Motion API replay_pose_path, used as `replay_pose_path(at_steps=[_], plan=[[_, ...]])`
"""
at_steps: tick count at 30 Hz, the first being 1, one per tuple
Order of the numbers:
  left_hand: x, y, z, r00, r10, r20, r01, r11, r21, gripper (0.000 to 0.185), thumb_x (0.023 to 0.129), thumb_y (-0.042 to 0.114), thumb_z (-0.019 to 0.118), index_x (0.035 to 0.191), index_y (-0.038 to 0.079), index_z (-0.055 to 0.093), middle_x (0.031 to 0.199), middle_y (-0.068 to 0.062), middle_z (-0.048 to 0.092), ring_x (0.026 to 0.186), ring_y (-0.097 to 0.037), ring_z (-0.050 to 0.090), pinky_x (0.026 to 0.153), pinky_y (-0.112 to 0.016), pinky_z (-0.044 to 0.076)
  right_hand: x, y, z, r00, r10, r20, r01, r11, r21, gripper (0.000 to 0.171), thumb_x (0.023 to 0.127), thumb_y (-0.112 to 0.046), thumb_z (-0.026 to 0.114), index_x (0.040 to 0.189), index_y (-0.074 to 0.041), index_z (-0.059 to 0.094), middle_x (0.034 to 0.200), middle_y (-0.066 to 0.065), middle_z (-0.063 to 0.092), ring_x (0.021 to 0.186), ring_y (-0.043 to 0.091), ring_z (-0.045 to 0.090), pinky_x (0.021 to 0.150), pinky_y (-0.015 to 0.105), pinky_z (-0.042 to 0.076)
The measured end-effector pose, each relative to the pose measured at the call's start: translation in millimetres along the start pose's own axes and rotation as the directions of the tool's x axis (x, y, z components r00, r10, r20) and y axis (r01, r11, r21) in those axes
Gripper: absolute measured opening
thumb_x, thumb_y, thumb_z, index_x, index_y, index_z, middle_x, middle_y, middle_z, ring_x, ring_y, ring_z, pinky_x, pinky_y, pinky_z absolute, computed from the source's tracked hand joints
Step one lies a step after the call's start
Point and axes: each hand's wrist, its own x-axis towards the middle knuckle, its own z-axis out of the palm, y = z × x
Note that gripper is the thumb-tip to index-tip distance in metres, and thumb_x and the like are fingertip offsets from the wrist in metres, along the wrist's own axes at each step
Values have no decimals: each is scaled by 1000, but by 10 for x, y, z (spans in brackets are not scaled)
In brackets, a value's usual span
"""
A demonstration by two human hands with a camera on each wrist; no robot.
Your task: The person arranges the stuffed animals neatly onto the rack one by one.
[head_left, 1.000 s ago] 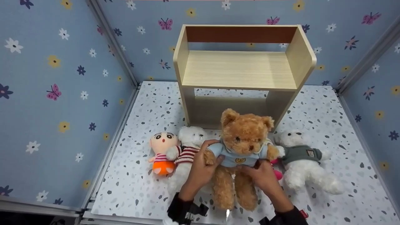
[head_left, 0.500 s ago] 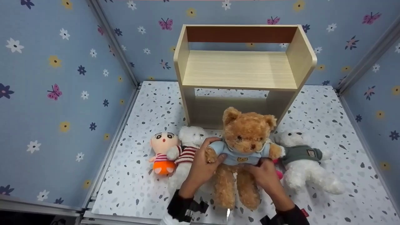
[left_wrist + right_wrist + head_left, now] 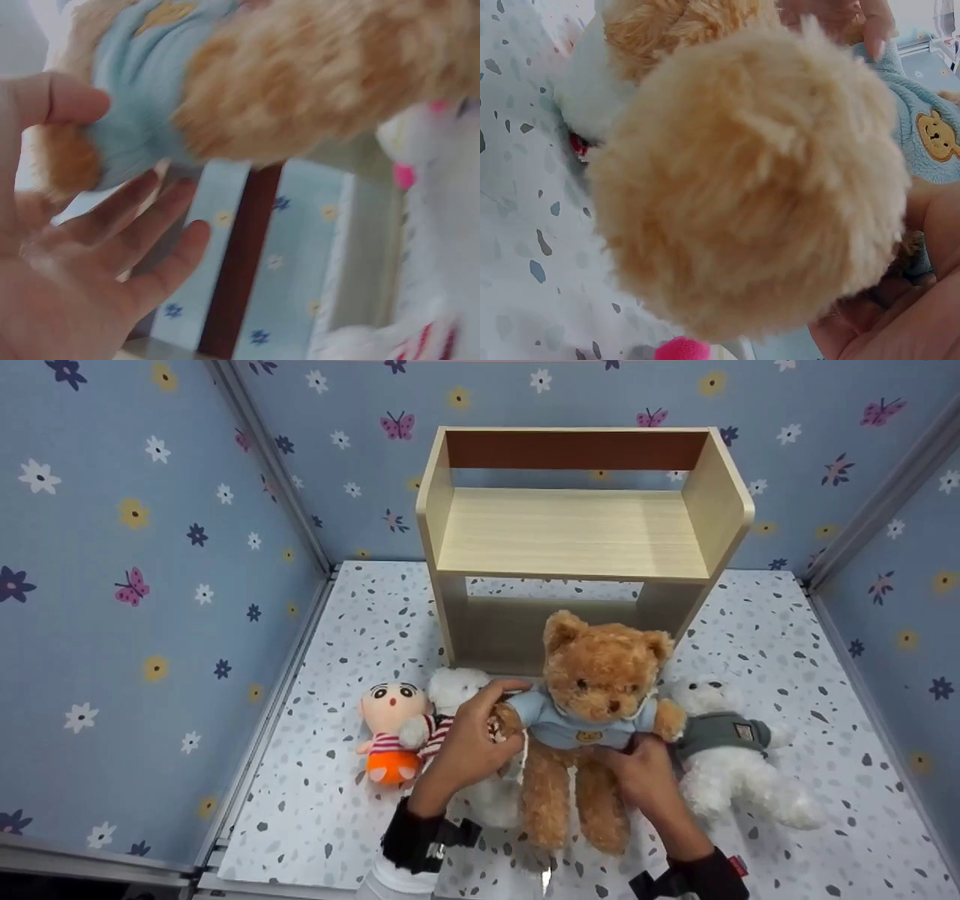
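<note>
This looks like a small staged booth made to resemble a child's room, not a real home. The walls (image 3: 150, 585) are flat panels with blue wallpaper of flowers and butterflies, joined by bare metal corner rails (image 3: 277, 487), and the floor (image 3: 360, 615) is a speckled white sheet. A small wooden shelf (image 3: 577, 532) stands at the back, with plush toys (image 3: 390, 720) lying in front of it.
</note>
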Motion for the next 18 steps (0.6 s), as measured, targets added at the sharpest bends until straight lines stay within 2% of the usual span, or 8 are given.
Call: replay_pose_path(at_steps=[3,5,7,11,13,15,18], plan=[[81,32,-128,1000,3,14,-3,999,53,63,78,0,58,134,28,51,125,5,57,100,-12,59,79,-31,49,24,-29,-39,1000,22,-8,-22,1000,2,47,75,-30,82,114,-11,64,102,8,69,68,17,62,62,31,52],[139,37,-198,1000,-8,-19,10,994,108,62,80,0,56,133,31,51,132,8,55,115,-14,56,89,-34,49,42,-43,-66,999,27,-20,-27,1000,-5,45,75,-31,82,111,-8,66,98,10,70,64,16,61,60,31,51],[191,31,-262,997,-17,-72,30,983,184,59,83,2,55,132,34,51,133,9,54,117,-16,56,89,-36,48,64,-58,-90,1000,19,-23,-19,1000,-17,44,75,-30,82,110,-8,66,97,9,70,66,15,62,60,31,52],[302,-12,-364,982,-3,-186,74,924,376,49,88,9,58,132,28,53,134,8,53,112,-17,58,88,-35,49,106,-99,-132,1000,5,-28,-6,1000,-30,42,78,-28,80,112,-8,66,102,9,70,72,15,65,64,30,52],[359,-33,-407,976,10,-216,92,885,456,46,89,12,59,134,25,53,137,5,51,106,-18,60,81,-35,50,126,-127,-147,999,5,-35,-6,1000,-28,43,78,-27,80,114,-8,64,104,10,70,73,15,65,64,30,53],[420,-52,-447,972,17,-234,109,851,514,46,91,15,59,136,22,51,142,1,49,111,-20,59,81,-37,51,143,-165,-159,999,11,-36,-12,1000,-14,45,78,-27,80,115,-8,63,106,9,69,80,14,65,67,29,53],[517,-81,-502,970,14,-242,127,823,554,49,93,17,57,141,19,46,148,-4,43,125,-24,52,90,-41,50,172,-237,-172,999,12,-31,-12,1000,3,49,78,-29,80,118,-9,61,110,7,67,87,13,65,72,29,53]])
